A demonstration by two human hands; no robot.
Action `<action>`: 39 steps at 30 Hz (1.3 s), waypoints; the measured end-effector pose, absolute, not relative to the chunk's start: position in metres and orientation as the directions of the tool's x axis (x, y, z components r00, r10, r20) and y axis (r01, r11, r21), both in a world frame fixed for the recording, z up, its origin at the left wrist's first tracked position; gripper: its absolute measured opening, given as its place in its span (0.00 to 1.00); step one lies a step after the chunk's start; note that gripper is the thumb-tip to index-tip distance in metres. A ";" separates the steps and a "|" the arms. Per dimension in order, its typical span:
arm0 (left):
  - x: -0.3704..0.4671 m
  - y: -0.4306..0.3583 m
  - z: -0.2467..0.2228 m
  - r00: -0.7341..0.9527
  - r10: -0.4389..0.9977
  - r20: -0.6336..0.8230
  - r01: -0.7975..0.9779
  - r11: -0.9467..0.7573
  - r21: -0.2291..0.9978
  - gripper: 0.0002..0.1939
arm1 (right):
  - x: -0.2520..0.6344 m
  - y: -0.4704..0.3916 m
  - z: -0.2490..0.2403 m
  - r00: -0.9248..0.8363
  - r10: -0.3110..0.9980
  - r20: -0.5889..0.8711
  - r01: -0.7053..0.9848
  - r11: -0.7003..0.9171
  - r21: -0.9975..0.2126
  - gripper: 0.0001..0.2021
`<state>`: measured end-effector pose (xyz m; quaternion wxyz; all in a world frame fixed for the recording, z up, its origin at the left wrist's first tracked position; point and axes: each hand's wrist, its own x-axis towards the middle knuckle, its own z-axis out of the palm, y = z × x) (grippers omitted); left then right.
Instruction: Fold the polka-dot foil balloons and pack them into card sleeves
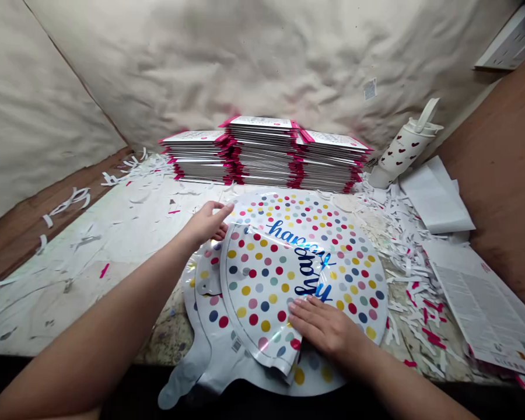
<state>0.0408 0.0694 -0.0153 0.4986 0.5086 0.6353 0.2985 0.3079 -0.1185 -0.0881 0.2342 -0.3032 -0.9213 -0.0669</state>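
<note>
A flat, uninflated foil balloon (362, 256), white with coloured dots and blue "happy" lettering, lies on the table in front of me. Over it is a folded foil balloon (262, 291) of the same pattern, its curved edge toward the lower left. More foil layers and a grey tail (179, 379) stick out toward the front edge. My left hand (212, 223) is at the upper left edge of the foil, fingers bent in and closed at that edge. My right hand (328, 326) lies flat, fingers stretched out, across the right side of the folded part.
Three stacks of pink-edged flat packets (265, 154) stand at the back. A white tumbler with hearts (405, 151) leans at the back right. Shredded paper (402, 262) litters the right side, beside white sheets (440, 195) and a printed sheet (481, 309). Paper strips (72, 201) lie left.
</note>
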 end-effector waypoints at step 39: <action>-0.006 0.018 -0.068 0.744 0.641 -0.187 0.667 -0.698 0.260 0.29 | 0.325 -0.052 -0.061 -0.101 0.958 -0.269 0.614 -0.153 -0.774 0.18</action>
